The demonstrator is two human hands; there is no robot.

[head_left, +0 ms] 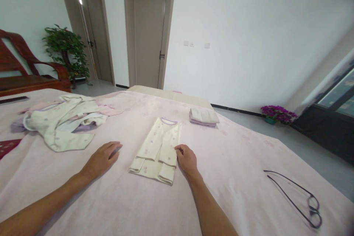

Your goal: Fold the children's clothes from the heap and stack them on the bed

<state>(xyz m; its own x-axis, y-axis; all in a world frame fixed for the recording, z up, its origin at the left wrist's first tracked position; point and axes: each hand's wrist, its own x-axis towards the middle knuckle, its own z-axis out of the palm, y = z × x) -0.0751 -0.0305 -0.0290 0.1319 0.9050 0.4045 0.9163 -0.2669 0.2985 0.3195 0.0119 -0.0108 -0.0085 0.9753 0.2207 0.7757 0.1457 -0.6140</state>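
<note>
A cream child's top (157,147) with a lilac neckline and small prints lies on the pink cloth, its sides and sleeves folded inward into a narrow strip. My right hand (187,158) is at the strip's right edge, with thumb and forefinger pinched on the fabric near a sleeve. To the left of the top, my left hand (103,158) rests over the cloth, fingers slightly curved and apart, touching no garment.
Rumpled clothes (63,120) are heaped at the left, near a dark phone (13,100) and a red item (8,146). A folded stack (204,117) lies at the back right. Eyeglasses (312,208) lie at the front right of the pink cloth (232,177).
</note>
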